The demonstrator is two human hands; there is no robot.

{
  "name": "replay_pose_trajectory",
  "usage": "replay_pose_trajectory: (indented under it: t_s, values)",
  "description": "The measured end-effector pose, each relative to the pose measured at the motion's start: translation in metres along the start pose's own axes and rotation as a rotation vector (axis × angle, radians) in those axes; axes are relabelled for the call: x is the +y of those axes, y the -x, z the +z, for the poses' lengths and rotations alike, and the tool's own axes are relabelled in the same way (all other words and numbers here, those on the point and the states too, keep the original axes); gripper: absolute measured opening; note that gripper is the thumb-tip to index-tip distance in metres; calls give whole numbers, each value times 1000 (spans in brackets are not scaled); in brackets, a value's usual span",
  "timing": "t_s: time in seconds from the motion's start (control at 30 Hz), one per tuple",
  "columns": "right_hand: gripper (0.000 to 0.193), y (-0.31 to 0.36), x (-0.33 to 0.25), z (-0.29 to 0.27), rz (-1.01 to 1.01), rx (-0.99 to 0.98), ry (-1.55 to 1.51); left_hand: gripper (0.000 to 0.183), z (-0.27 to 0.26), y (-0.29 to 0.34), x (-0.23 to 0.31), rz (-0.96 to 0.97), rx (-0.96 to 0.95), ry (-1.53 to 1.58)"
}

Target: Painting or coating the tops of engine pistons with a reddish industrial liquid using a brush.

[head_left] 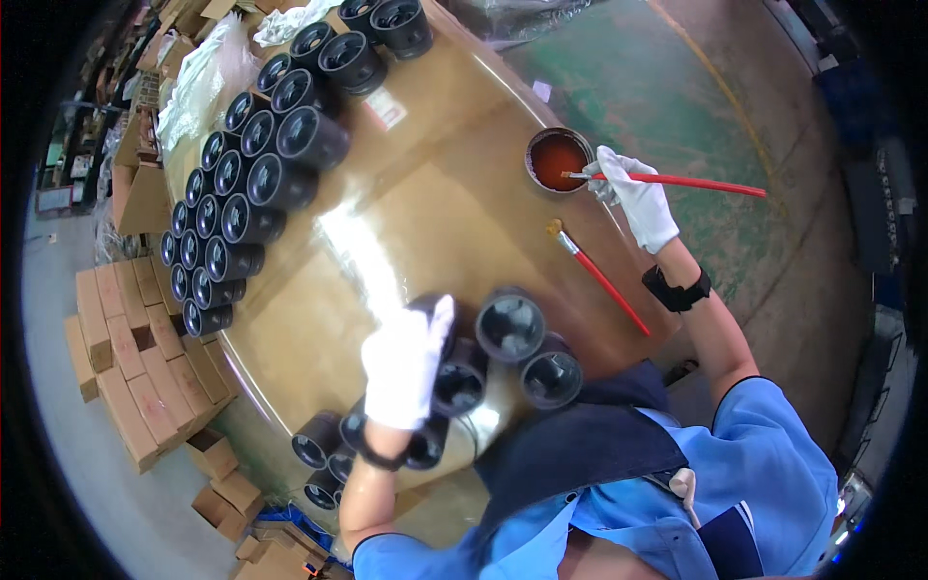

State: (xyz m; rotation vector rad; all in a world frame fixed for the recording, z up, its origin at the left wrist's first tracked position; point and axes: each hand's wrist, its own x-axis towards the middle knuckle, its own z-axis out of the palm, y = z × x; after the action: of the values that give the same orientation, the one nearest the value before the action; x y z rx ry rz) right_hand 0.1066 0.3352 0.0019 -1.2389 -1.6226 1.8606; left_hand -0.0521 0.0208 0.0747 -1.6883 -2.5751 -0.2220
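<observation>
My right hand (638, 198), in a white glove, is closed round a red-handled paintbrush (691, 181). Its bristle end is over a round tin (531, 162) of reddish-brown liquid at the table's right edge. My left hand (401, 362), also gloved, grips a black cylindrical part (425, 305) that is mostly hidden behind the glove. Glare washes out that hand's finger detail. Close by stand more black hollow cylinders, among them one to its right (510, 325) and another nearer my body (552, 375). A second red-handled brush (604, 285) lies on the table below the tin.
Many black cylinders (280, 179) stand in rows along the far left of the brown table (435, 184). A further group (317, 440) sits by the near left edge. Clear plastic wrap (208, 82) lies at the back. Cardboard boxes (145, 387) are stacked on the left floor.
</observation>
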Motion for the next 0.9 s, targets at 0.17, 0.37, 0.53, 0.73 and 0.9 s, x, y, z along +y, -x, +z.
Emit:
replay_pose_trajectory:
  t_s: [0.17,0.37,0.53,0.73,0.9]
  values:
    - [38,-4,17,-1,-28,48,1,32,23,24,6,-78,-319,77]
    - [42,10,5,8,-54,29,-73,39,7,12,-24,-688,-301,807]
    - [43,61,-38,50,-62,-129,-167,27,34,3,-16,-781,250,1405]
    - [44,95,-67,101,-76,-156,-353,41,28,-35,15,-1169,252,2363]
    - [45,73,-45,102,-31,-109,-271,44,36,-26,18,-1080,251,2168]
